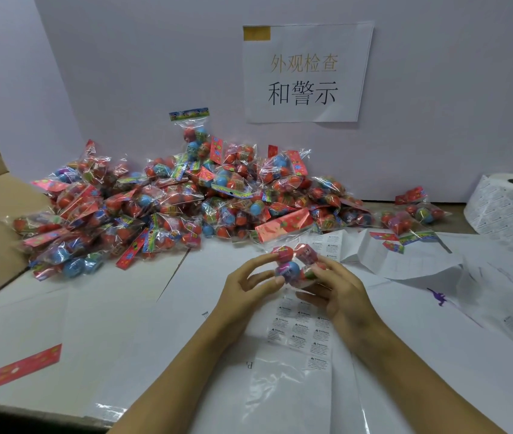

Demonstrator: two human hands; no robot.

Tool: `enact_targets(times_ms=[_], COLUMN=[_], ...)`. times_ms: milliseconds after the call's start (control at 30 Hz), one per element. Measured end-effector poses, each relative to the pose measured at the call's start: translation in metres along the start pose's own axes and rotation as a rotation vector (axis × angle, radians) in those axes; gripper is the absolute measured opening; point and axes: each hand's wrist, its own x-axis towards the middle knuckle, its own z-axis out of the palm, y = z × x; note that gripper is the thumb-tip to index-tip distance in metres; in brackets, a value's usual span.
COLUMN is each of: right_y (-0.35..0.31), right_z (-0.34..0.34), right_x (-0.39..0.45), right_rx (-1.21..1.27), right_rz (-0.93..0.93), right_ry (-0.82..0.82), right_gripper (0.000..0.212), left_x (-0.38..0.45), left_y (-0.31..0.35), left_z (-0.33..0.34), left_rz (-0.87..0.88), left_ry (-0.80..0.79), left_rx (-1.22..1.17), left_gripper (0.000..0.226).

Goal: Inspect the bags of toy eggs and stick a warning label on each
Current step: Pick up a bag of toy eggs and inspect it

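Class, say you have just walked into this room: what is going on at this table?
A person is checking bags of toy eggs. Both hands, left and right, hold one bag in a grip above a label sheet on the table. A big pile of bags lies against the wall, and a label roll stands at the right. Whether this bag has its label yet cannot be told.

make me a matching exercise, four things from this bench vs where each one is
Things:
1. label roll
2. held bag
3. wall sign
4. label sheet

Places:
A. taped up behind the pile
B. far right of the table
C. flat under the hands
D. between left hand and right hand

Pairs: 1-B, 2-D, 3-A, 4-C
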Motion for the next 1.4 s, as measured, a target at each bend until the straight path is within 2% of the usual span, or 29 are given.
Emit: enact_targets(times_ms=[200, 500, 633, 733, 933, 1033, 1133, 1233, 1300, 1367, 1400], right_y=[0.0, 0.001, 0.004, 0.004, 0.002, 0.003, 0.002, 0.0, -0.003, -0.003, -0.004], right_z=[0.002, 0.001, 0.003, 0.002, 0.0, 0.001, 0.003, 0.003, 0.002, 0.001, 0.001], right_x=[0.001, 0.001, -0.003, -0.005, -0.01, -0.013, -0.013, -0.01, -0.009, -0.009, -0.009], right_rx=[0.072, 0.074, -0.019, -0.107, -0.282, -0.324, -0.3, -0.285, -0.317, -0.36, -0.383], right_rz=[0.049, 0.039, -0.044, -0.102, -0.156, -0.159, -0.18, -0.176, -0.133, -0.06, -0.035], right_ry=[-0.043, -0.037, -0.025, -0.119, -0.239, -0.283, -0.218, -0.032, 0.052, 0.052, 0.027], right_gripper=[0.029, 0.027, 0.034, 0.047, 0.054, 0.044, 0.026, 0.02, 0.036, 0.056, 0.058], left_x=[-0.001, 0.001, 0.002, 0.001, 0.0, -0.001, 0.0, 0.001, 0.001, 0.001, 0.001], left_y=[0.003, 0.0, -0.002, -0.002, -0.004, -0.005, -0.004, -0.004, -0.003, -0.003, -0.003], left_z=[0.001, -0.001, -0.001, 0.0, 0.001, -0.002, -0.002, -0.002, -0.002, -0.003, -0.003], left_rz=[0.054, 0.025, -0.032, -0.023, -0.022, 0.002, -0.011, -0.049, -0.063, -0.073, -0.076], left_ry=[-0.019, -0.013, 0.106, 0.095, 0.016, -0.001, 0.006, 0.016, -0.01, -0.048, -0.069], left_rx=[-0.034, -0.015, 0.158, 0.142, -0.022, -0.007, -0.008, -0.014, -0.016, -0.049, -0.069], left_gripper=[0.04, 0.043, 0.051, 0.062, 0.051, 0.04, 0.045, 0.048, 0.045, 0.041, 0.041])
